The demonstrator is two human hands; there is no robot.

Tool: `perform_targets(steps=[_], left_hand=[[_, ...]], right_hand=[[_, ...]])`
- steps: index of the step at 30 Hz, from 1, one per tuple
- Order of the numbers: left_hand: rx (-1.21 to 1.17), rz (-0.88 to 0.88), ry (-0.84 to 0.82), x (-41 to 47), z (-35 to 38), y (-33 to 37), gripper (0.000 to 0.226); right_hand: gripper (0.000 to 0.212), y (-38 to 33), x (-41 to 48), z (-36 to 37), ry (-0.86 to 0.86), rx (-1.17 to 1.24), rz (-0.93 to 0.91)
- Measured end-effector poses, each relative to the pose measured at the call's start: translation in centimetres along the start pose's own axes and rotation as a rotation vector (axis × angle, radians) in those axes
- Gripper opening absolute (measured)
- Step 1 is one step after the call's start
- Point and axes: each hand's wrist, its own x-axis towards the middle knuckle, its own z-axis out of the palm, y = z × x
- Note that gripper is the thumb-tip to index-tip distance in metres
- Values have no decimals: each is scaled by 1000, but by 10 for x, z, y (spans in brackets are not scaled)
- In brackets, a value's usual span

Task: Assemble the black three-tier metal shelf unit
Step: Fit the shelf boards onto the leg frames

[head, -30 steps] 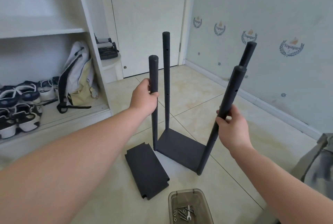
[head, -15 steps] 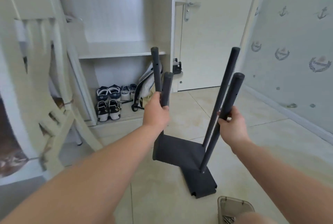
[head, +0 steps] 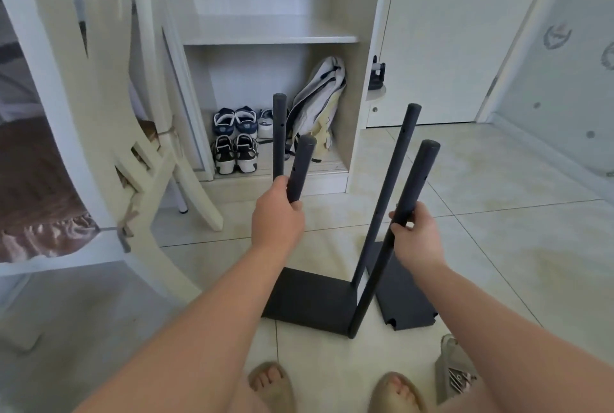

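Shelf unit (head: pixel 312 299), partly built: one black tier with four upright posts, on the tiled floor (head: pixel 498 213) before an open wardrobe (head: pixel 358 80). Left hand (head: pixel 277 216) is curled around the near-left post (head: pixel 300 166). Right hand (head: pixel 418 236) is curled around the near-right post (head: pixel 410 193). A loose black panel (head: pixel 402 303) lies just beside the unit.

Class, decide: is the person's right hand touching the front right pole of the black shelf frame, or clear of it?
Touching. In the head view the right hand wraps fingers and thumb round the front right pole, with no gap.
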Motion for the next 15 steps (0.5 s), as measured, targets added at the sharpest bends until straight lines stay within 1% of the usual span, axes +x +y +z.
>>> perform_targets(steps=[3,6,9,12,13,15], left_hand=[[-17,-32,-33,6,12,-6,33],[-11,-53,-107,14,20,-8,30],[26,-77,-151,22,26,-8,32],[183,-162,-201,23,37,-13,37],[225,-199,-221,23,42,-15,36],[237,-248,-236,23,51,-14,31]], right_hand=[[27,6,16,3,4,-15,-13],[31,13,32,0,35,-5,-23],[27,26,45,-4,16,-26,0],[20,41,54,-3,-56,-107,44],[17,44,56,-3,-60,-119,48],[15,49,62,-7,-32,-107,60]])
